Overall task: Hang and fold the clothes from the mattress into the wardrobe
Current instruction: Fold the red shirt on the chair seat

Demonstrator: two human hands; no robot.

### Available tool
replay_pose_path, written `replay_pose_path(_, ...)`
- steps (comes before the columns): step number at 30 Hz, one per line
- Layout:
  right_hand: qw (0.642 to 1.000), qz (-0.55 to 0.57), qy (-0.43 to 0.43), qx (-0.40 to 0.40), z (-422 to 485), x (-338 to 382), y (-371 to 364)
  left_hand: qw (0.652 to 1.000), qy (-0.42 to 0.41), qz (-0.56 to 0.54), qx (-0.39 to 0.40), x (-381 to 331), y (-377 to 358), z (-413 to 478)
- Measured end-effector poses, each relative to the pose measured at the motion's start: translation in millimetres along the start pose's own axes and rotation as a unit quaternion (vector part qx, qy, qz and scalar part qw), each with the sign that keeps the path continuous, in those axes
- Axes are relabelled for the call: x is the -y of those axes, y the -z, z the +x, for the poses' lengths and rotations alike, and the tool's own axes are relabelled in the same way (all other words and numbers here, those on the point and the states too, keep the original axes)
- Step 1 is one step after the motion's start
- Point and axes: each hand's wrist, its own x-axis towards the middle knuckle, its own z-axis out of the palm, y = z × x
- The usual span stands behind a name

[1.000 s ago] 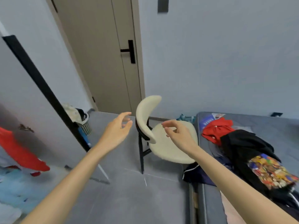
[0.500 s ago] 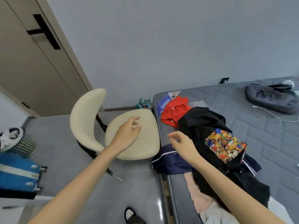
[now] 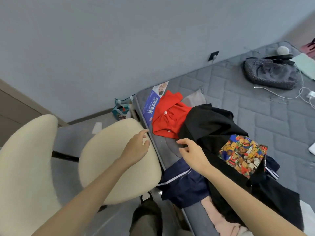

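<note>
A pile of clothes lies on the grey quilted mattress [image 3: 255, 116]: a red garment [image 3: 167, 116], a black garment [image 3: 209, 126] with a colourful bear print [image 3: 242, 155], a navy piece with white stripes [image 3: 184, 186] and a pale pink one [image 3: 219, 218]. My left hand [image 3: 136, 148] hovers over the cream chair seat by the mattress edge, fingers relaxed and empty. My right hand [image 3: 192, 153] hangs just above the mattress beside the black garment, fingers loosely spread, holding nothing. The wardrobe is out of view.
A cream chair [image 3: 102, 159] stands against the mattress's left side. A teal bag [image 3: 121, 108] sits on the floor by the wall. A dark bag [image 3: 269, 74], white cables [image 3: 303, 94] and a blue leaflet [image 3: 153, 101] lie on the mattress.
My view has swung right and down from the door toward the mattress. Both hands have moved forward to the mattress edge, nearer the clothes pile, still empty.
</note>
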Motion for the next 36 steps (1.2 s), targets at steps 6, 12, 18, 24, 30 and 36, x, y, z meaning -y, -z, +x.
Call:
replay_pose_path(6,1.0,0.001,-0.013,-0.023,82,-3,-41,0.999,-0.001,0.011,0.044,39,-26,92)
replay_pose_path(12,0.997,-0.08,0.002,-0.009,161,-43,-78,0.998,-0.021,0.023,0.053,81,-75,169)
replay_pose_path(18,0.974,-0.227,-0.013,-0.008,208,-99,-106,0.98,-0.11,0.16,0.046,119,-134,229)
replay_pose_path(24,0.942,-0.331,0.018,-0.059,223,-144,-124,0.931,-0.187,0.311,-0.028,141,-163,260)
replay_pose_path(30,0.938,-0.343,0.038,-0.033,225,-140,-109,0.937,-0.186,0.296,-0.024,122,-138,276)
replay_pose_path(36,0.981,-0.179,0.047,-0.056,199,-98,-95,0.963,-0.233,0.106,-0.089,89,-63,225)
